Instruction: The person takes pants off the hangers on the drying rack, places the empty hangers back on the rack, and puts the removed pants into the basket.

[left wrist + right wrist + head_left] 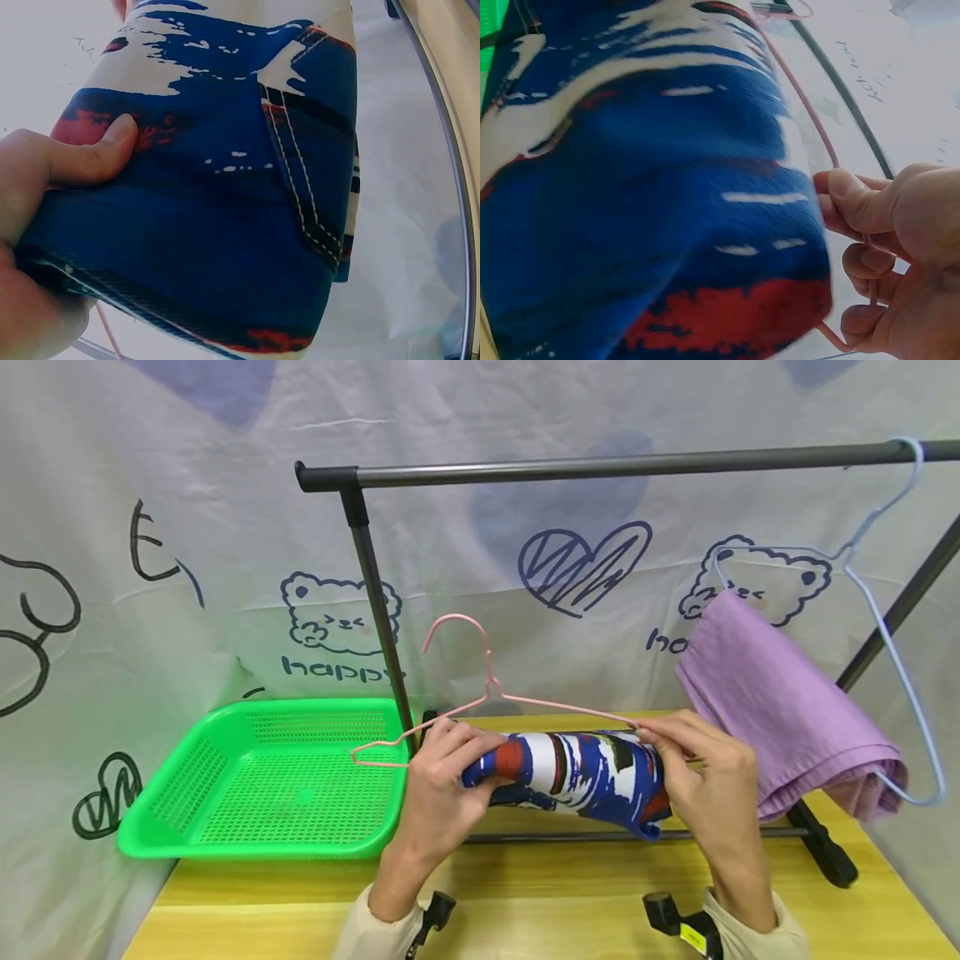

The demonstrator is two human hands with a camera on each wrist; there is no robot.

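Observation:
A blue, white and red patterned garment [577, 772] is folded over the lower bar of a pink wire hanger [489, 687]. My left hand [453, 768] holds the garment's left side; in the left wrist view its thumb [112, 146] presses on the fabric, near a double-stitched pocket edge [296, 176]. At the other end, my right hand [708, 772] pinches the hanger's right corner, with its fingers curled round the wire in the right wrist view. The hanger's hook points up and left, below the rack's rail.
A green plastic basket [142, 818] stands at left on the wooden table [540, 893]. Behind my hands rises a rack with a metal rail [600, 466]. From its right side hangs a light-blue hanger [892, 647] carrying a folded purple cloth [795, 710]. A printed curtain [450, 543] covers the back.

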